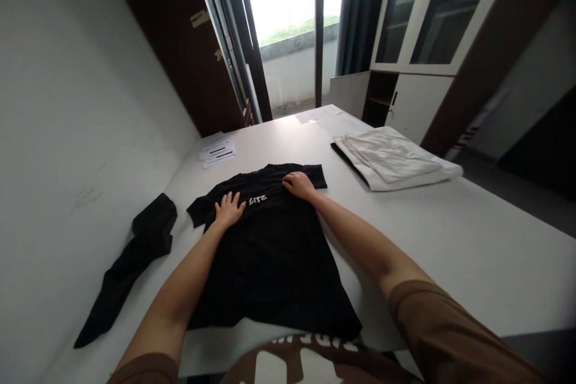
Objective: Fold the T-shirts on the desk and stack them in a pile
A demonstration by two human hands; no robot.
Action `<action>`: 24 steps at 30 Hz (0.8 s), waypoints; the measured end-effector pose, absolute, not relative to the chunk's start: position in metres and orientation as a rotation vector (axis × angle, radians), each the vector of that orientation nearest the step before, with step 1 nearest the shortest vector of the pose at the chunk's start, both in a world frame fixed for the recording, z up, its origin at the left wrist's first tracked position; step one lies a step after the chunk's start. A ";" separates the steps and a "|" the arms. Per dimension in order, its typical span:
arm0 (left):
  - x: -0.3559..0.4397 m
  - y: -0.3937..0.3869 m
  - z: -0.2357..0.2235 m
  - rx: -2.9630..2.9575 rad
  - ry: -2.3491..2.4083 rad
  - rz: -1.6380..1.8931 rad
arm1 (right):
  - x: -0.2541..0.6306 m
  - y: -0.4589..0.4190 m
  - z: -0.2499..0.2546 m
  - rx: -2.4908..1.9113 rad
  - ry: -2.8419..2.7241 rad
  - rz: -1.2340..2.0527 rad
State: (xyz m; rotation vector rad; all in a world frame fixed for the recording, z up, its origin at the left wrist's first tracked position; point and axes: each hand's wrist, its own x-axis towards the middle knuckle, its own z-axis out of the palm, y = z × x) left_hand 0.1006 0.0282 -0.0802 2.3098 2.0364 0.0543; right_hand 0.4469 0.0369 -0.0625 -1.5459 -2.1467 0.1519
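Note:
A black short-sleeved T-shirt (270,258) with small white lettering on its chest lies spread on the white table, collar away from me and hem towards me. My left hand (230,210) rests on the chest, left of the lettering, fingers spread and open. Near the shirt's right shoulder, my right hand (299,184) lies on the cloth, its fingers pointing left and slightly bent; it looks open, with no fold of cloth visible in it. Both sleeves stick out sideways.
Crumpled black cloth (135,258) lies at the left by the wall. Papers (216,150) sit at the back left. A stack of folded white cloth (396,159), with a black edge beneath, is at the right of the table (477,252). Behind stand a window and a cabinet (416,96).

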 end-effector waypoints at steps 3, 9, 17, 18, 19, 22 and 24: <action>0.092 0.041 -0.085 2.300 1.982 0.026 | 0.457 0.041 -0.057 -1.630 -2.031 0.099; 0.084 0.061 -0.091 2.274 1.934 0.026 | 0.469 0.047 -0.058 -1.886 -1.811 0.059; 0.082 0.066 -0.091 2.295 1.908 0.031 | 0.502 0.043 -0.073 -2.144 -1.476 -0.083; 0.082 0.067 -0.091 2.299 1.912 0.027 | 0.505 0.042 -0.074 -2.184 -1.460 -0.063; 0.082 0.067 -0.091 2.302 1.916 0.020 | 0.507 0.041 -0.075 -2.218 -1.454 -0.045; 0.084 0.066 -0.089 2.312 1.939 -0.007 | 0.499 0.039 -0.072 -2.263 -1.486 -0.014; 0.085 0.064 -0.088 2.321 1.957 -0.019 | 0.488 0.038 -0.069 -2.243 -1.548 0.021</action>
